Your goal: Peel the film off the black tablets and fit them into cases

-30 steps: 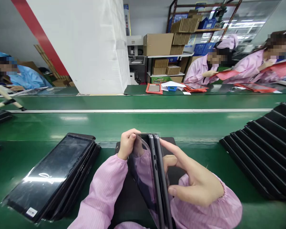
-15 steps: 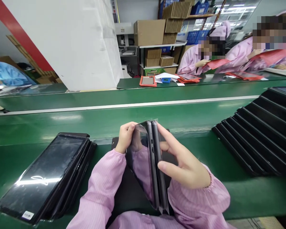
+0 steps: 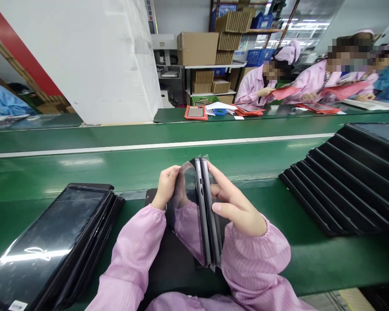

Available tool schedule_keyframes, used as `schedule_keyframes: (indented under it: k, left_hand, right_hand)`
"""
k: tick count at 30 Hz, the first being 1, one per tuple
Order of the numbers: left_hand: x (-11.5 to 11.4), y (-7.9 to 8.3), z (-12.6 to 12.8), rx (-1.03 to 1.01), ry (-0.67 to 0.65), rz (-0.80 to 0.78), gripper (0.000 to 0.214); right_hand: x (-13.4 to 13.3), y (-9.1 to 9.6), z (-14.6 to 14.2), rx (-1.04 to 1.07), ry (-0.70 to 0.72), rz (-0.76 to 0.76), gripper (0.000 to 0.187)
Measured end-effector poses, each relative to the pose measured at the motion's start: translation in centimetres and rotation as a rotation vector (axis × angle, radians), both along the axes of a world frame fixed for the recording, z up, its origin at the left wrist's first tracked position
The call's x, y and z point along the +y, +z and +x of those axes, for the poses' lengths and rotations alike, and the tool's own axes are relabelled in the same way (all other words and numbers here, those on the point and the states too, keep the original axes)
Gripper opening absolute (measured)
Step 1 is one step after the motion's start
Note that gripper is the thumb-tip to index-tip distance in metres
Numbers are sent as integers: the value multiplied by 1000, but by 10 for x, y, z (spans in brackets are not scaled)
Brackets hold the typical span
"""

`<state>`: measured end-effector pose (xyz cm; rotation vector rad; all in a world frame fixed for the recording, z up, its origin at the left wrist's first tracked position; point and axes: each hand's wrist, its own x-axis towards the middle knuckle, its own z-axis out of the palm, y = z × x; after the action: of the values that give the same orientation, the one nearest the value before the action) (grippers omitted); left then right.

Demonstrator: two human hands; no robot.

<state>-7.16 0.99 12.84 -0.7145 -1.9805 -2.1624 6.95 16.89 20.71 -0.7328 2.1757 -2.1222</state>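
Observation:
Two dark tablets (image 3: pixel 205 216) stand on edge, side by side, in front of me. Clear film (image 3: pixel 185 190) bows away from the screen of the left one. My left hand (image 3: pixel 166 185) is closed, pinching that film at its upper far edge. My right hand (image 3: pixel 238 203) grips the pair from the right, index finger stretched along the top and thumb against the near side; its other fingers are partly hidden behind. Below the tablets lies a black flat pad or case (image 3: pixel 171 263) on the green bench.
A stack of film-covered tablets (image 3: pixel 52 242) lies to the left. Fanned black tablets or cases (image 3: pixel 346 181) lean in a row at right. Beyond a white strip (image 3: pixel 126 147), co-workers (image 3: pixel 256 84) handle red sheets; a white wrapped pillar (image 3: pixel 116 65) stands behind the bench.
The tablets have shifted slightly left and up in view, with both hands still on them. The camera view has turned a little to the right.

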Motion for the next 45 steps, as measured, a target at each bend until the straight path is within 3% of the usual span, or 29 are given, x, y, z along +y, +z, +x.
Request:
schedule_keyframes:
  k: [11,22,33,45]
  left_hand:
    - [-1,1,2,12,5,-6,62]
    - [-10,-1,8,65,-9,-10,58]
    - [-13,0,15,71,-8,-16,64]
    - [-7,-1,6,57,-20,-21,58]
  right_hand:
    - [1,1,2,-61,17,-3,87]
    - [2,11,18,68,-15,215,84]
    - [1,17,35,118,-1,273,82]
    - [1,10,16,81,-9,184,85]
